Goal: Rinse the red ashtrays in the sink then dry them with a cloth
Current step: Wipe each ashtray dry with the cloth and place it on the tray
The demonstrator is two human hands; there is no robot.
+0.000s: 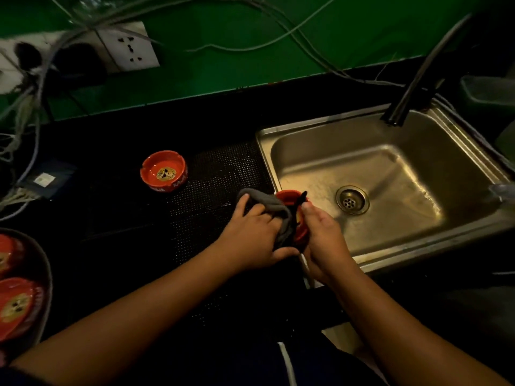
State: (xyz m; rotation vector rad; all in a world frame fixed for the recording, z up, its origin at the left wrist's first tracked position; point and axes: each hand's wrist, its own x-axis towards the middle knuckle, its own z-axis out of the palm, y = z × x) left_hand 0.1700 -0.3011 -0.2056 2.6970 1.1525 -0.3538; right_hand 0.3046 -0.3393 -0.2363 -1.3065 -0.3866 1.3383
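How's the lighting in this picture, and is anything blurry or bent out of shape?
Head view: dim, the counter nearly lost in shadow. Head view: warm glare on the sink basin. Head view: the lower-left ashtray is blurred, the cloth fairly sharp. Head view: the wide lens stretches things near the edges.

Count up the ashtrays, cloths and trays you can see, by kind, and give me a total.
red ashtrays: 4
grey cloth: 1
tray: 1
Total: 6
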